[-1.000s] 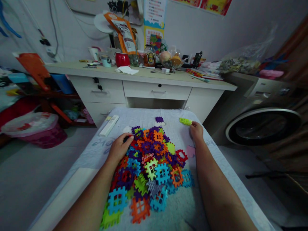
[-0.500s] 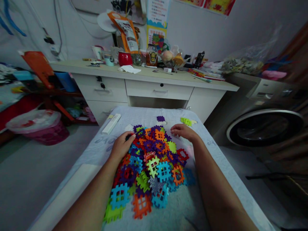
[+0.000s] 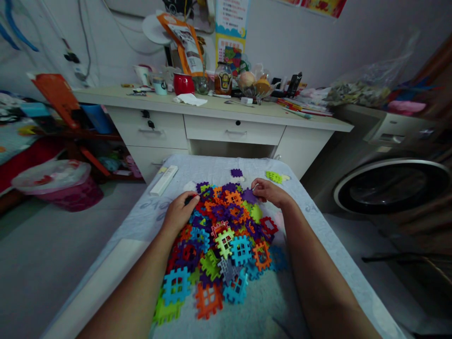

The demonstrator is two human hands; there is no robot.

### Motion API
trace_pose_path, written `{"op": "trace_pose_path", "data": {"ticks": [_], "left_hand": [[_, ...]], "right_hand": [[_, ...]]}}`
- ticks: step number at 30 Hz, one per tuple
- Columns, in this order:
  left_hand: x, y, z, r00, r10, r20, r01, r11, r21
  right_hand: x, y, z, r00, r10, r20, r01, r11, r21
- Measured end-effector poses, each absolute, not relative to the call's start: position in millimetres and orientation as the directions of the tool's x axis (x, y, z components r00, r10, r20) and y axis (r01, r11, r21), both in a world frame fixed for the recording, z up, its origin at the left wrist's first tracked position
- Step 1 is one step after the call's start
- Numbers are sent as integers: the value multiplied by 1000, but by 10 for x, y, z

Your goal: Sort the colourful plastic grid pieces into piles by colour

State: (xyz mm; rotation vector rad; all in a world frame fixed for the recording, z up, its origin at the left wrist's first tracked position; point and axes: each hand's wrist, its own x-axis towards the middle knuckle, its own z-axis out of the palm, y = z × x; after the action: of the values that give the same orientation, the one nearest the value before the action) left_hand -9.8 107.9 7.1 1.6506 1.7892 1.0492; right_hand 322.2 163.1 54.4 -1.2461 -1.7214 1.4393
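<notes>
A heap of colourful plastic interlocking building pieces (image 3: 212,235), square with notched edges, lies between my hands. My right hand (image 3: 270,192) is at the heap's upper right, with thumb and fingers pinched on a purple interlocking piece (image 3: 250,196). At the upper left edge of the heap is my left hand (image 3: 179,210), its fingers curled and its thumb and index tips close together. A bit of red and something dark show by those fingertips; what they grip is hidden. Beyond the heap lie a loose purple piece (image 3: 236,173) and a light green piece (image 3: 274,177).
The pieces lie on a cloth-covered table (image 3: 141,221). A long white box (image 3: 164,181) is at its left. Behind stands a white desk (image 3: 148,129) with jars and cups. A washing machine (image 3: 381,174) is at the right, a pink lined bin (image 3: 67,195) at the left.
My right hand has closed its fingers on a purple piece at the heap's upper right, where it was hovering with fingers extended. My left hand has stayed in place.
</notes>
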Motion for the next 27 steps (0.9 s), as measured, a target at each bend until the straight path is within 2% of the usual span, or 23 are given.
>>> {"op": "trace_pose_path", "data": {"ticks": [12, 22, 27], "left_hand": [[-95, 1087, 73, -137, 977, 163, 595, -50, 803], [-82, 1068, 101, -147, 976, 158, 593, -41, 804], [-93, 1073, 88, -151, 976, 156, 596, -36, 802]], "right_hand": [[3226, 1760, 245, -53, 996, -68, 17, -67, -998], [3063, 1951, 360, 24, 995, -95, -267, -86, -960], [2974, 2198, 291, 109, 986, -125, -280, -90, -956]]}}
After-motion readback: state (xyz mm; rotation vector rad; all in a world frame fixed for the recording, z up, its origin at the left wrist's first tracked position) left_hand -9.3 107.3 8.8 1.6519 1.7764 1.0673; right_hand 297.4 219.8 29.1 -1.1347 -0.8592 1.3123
